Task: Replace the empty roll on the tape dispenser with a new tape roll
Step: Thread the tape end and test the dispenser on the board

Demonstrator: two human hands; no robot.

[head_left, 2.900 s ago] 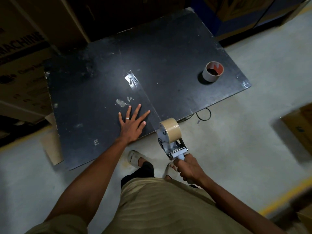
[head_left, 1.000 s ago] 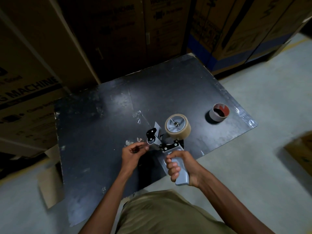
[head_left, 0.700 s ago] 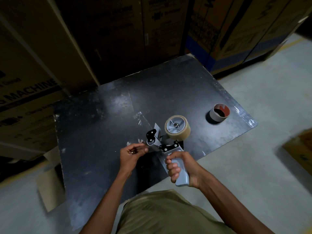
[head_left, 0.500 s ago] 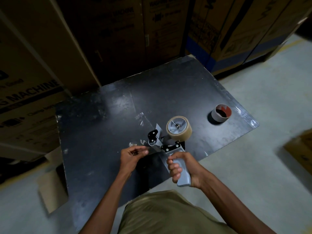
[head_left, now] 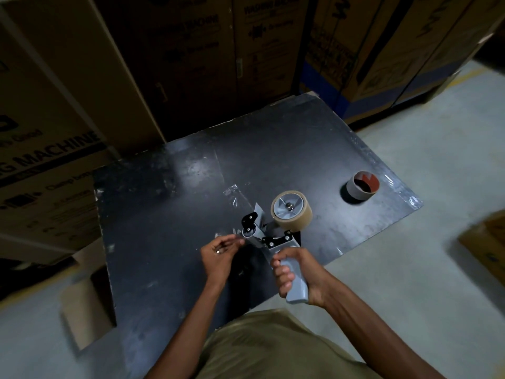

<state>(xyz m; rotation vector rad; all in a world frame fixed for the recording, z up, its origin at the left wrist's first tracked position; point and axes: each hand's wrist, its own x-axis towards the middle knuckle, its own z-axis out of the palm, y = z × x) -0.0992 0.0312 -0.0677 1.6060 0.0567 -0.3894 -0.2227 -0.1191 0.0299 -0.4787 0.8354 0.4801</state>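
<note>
— Why do we have the tape dispenser (head_left: 276,236) lifted over the table (head_left: 169,214) and not lying on it?

— Our right hand (head_left: 296,272) is wrapped around the grey handle, so the head points up and away from us and the front roller sits just ahead of our left hand (head_left: 220,253). That puts the fiddly end where the free fingers can work.

— And the new tape roll (head_left: 291,212)?

— Seated on the hub, just beyond the right hand's knuckles. The empty roll (head_left: 362,187) stands well off past the right hand, near the table's far corner, out of the way.

— So the swap is done?

— Mostly, we judge. What's left looks like threading the loose end through the roller.

— Is the left hand holding that end?

— Its fingertips are pinched together close by the roller, probably on clear tape, but the light is too poor for us to see any strip.
</note>
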